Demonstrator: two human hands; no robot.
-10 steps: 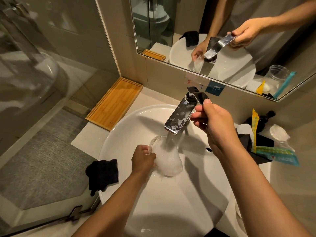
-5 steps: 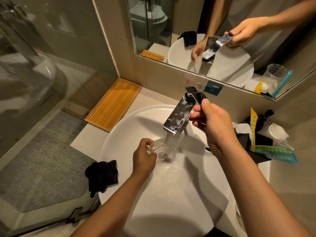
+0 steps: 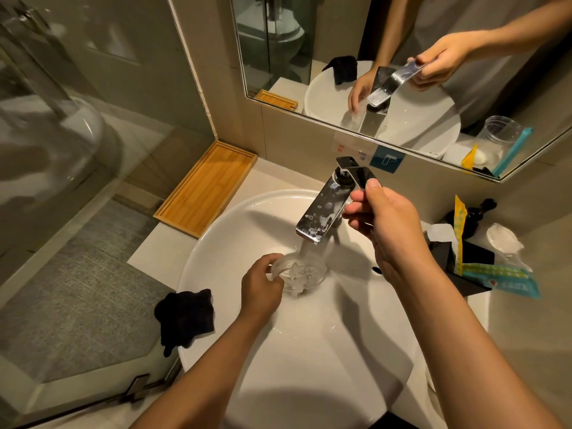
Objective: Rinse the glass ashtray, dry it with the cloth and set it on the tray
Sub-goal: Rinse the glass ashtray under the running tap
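A: Ashtray status? Round clear glass ashtray (image 3: 301, 270) pinched at its rim by left hand (image 3: 261, 286) fingers, under the stream.
B: Right hand (image 3: 387, 224) fingers closed round chrome tap lever (image 3: 356, 174). Tilt, rotate, rinse everywhere.

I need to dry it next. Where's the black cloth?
In the head view, the black cloth hangs over the left rim of the white sink, below the wooden tray and left of the left hand.
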